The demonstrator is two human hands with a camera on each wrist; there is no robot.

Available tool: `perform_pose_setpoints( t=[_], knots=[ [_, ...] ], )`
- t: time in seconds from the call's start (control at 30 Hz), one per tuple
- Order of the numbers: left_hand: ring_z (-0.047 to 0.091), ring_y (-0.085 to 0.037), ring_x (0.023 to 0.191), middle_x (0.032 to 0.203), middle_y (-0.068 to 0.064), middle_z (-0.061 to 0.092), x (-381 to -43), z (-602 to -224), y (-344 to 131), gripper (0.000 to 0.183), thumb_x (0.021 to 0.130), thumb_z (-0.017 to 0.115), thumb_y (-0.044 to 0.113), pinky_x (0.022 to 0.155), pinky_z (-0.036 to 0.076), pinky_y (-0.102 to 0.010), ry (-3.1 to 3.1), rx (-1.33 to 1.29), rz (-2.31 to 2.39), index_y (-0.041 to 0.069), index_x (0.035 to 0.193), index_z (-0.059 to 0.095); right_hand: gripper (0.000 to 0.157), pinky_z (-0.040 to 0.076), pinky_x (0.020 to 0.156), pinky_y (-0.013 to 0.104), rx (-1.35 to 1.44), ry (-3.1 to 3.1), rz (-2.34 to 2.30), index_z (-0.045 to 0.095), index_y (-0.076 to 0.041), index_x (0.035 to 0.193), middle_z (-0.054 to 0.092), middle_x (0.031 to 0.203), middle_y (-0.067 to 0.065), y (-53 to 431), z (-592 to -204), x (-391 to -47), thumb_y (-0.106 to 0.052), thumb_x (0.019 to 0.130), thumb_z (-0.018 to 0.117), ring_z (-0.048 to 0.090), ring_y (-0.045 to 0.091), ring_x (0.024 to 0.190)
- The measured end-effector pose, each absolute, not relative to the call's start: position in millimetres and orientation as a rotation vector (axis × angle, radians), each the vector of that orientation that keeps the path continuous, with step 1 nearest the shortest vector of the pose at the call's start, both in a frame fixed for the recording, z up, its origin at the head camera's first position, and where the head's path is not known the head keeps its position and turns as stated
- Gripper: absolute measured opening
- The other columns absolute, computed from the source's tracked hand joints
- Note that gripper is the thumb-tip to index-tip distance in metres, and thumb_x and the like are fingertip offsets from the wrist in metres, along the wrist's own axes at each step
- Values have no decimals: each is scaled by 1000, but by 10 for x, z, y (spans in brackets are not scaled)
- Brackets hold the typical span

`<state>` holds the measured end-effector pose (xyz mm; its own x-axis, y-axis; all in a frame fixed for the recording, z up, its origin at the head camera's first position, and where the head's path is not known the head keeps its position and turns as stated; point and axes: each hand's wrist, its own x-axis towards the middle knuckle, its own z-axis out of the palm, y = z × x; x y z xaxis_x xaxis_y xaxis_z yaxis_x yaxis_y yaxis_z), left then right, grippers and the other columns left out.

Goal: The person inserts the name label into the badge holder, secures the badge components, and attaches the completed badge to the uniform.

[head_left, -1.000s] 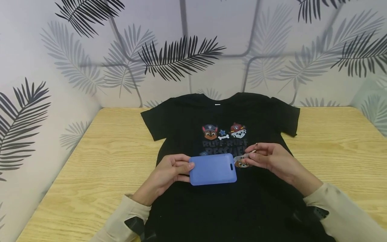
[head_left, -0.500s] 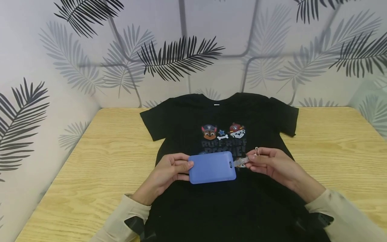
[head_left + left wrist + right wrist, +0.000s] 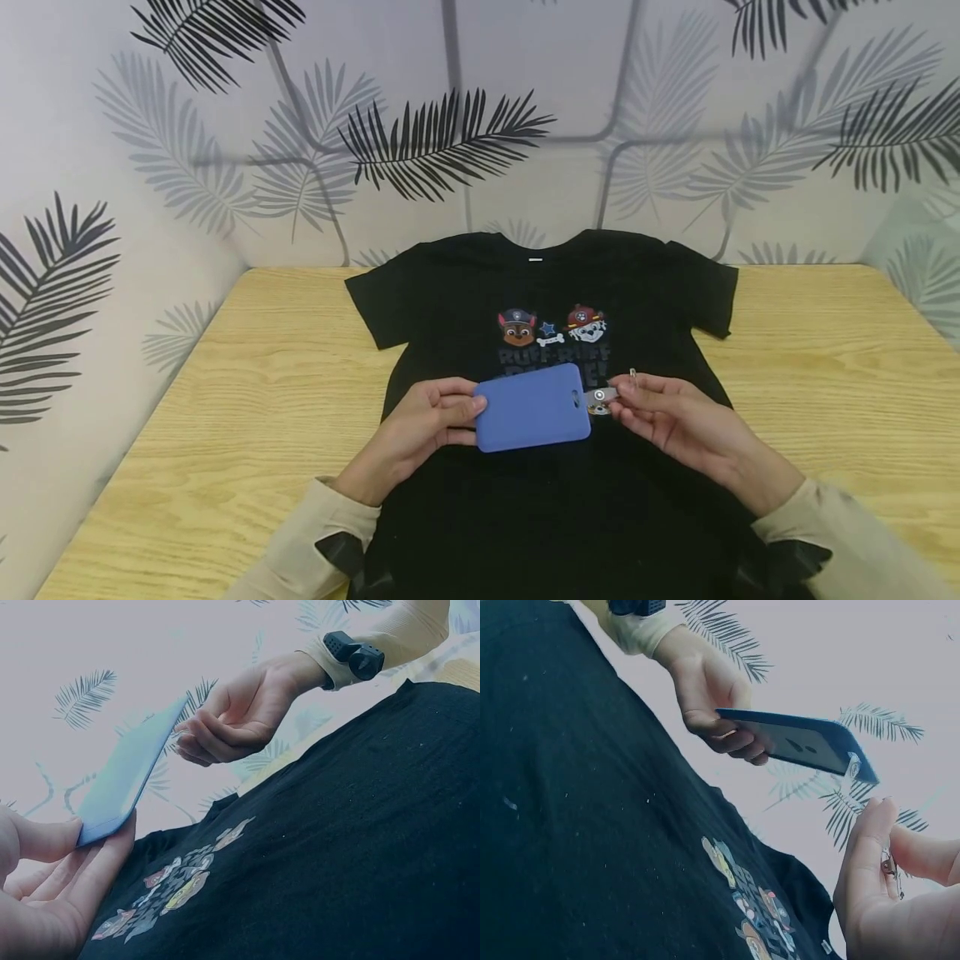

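Note:
My left hand (image 3: pixel 420 421) grips a blue badge holder (image 3: pixel 532 408) by its left short end, thumb on top and fingers beneath. The holder is held over the black T-shirt (image 3: pixel 540 517), its slotted end tilted slightly up. A clear strap (image 3: pixel 599 396) with a round snap runs from the slot to my right hand (image 3: pixel 682 421), which pinches it between thumb and fingers. A small metal pin (image 3: pixel 889 866) shows between those fingers in the right wrist view. The holder's underside has a see-through window (image 3: pixel 802 742) there, and the strap's looped end (image 3: pixel 853 765) passes through the slot.
The T-shirt lies spread front up on a wooden table (image 3: pixel 262 375), with a cartoon dog print (image 3: pixel 517 327) on its chest partly covered by the holder. A wall with leaf patterns (image 3: pixel 450 133) rises behind the table. Black cameras are strapped to both wrists.
The holder's slotted end has risen and the holder has shifted slightly right. My right hand has moved slightly down, and the strap's snap now faces up. Both hands keep their hold.

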<state>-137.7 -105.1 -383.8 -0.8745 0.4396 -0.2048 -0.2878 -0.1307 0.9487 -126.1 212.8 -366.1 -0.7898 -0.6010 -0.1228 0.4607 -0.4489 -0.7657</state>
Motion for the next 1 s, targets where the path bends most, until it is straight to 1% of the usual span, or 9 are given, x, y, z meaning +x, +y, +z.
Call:
perform_pose_setpoints(
  t=[0.23,0.33,0.43,0.53,0.63,0.7,0.83,0.87,1.0],
  knots=[
    [67,-15,76,85,-3,70,-1378,-3825,-1038,15,95,57,2,72,59,-33,1667,169,2052,-6,107,59,23,52,89,22,-196,1087,-2240,67,-1,110,68,104,9,2095,-3639,-1236,0,100,46,66,14,96],
    [67,-15,78,87,-4,70,-1374,-3821,-1023,19,95,57,2,74,59,-34,1662,169,2050,-8,111,57,23,52,88,22,-178,1063,-2246,66,0,111,68,103,9,2084,-3625,-1224,-1,101,45,66,14,95],
    [67,-17,86,99,-9,69,-1374,-3822,-1006,29,97,56,5,82,57,-37,1672,177,2028,-11,121,53,24,52,87,20,-157,1012,-2254,65,1,111,67,102,10,2075,-3597,-1203,-1,101,43,65,14,94],
    [64,-24,101,118,-20,62,-1381,-3833,-987,37,99,52,7,90,53,-41,1710,209,2005,-11,131,45,25,52,86,19,-157,944,-2269,65,2,112,67,102,10,2061,-3558,-1179,-2,102,42,65,14,94],
    [59,-33,110,127,-27,53,-1379,-3830,-969,37,100,50,7,93,52,-41,1808,244,1982,-9,133,43,26,52,86,19,-173,908,-2279,65,1,111,67,102,10,2035,-3513,-1153,-2,103,40,65,14,94],
    [60,-36,109,124,-29,54,-1367,-3815,-951,34,100,50,6,90,53,-39,1891,272,1959,-10,129,45,27,52,85,19,-177,904,-2281,66,1,109,67,102,10,2014,-3482,-1139,-2,103,40,66,14,94],
    [65,-35,93,109,-30,62,-1301,-3743,-886,24,96,56,3,79,58,-36,2045,411,1924,-9,117,55,28,53,83,19,-204,985,-2287,67,-1,107,68,101,9,1992,-3444,-1130,-4,103,40,66,13,92],
    [66,-35,90,105,-28,64,-1279,-3721,-867,22,95,58,3,77,58,-34,2100,475,1918,-8,115,57,28,53,83,19,-221,1016,-2289,67,-1,108,68,101,9,1990,-3442,-1131,-3,103,40,66,13,92],
    [66,-24,84,96,-14,68,-1197,-3616,-785,17,89,68,3,74,58,-28,2388,810,1902,-1,104,65,27,53,83,19,-271,1189,-2281,68,-2,109,68,101,7,1980,-3445,-1140,-3,102,42,66,12,91]
  ],
)
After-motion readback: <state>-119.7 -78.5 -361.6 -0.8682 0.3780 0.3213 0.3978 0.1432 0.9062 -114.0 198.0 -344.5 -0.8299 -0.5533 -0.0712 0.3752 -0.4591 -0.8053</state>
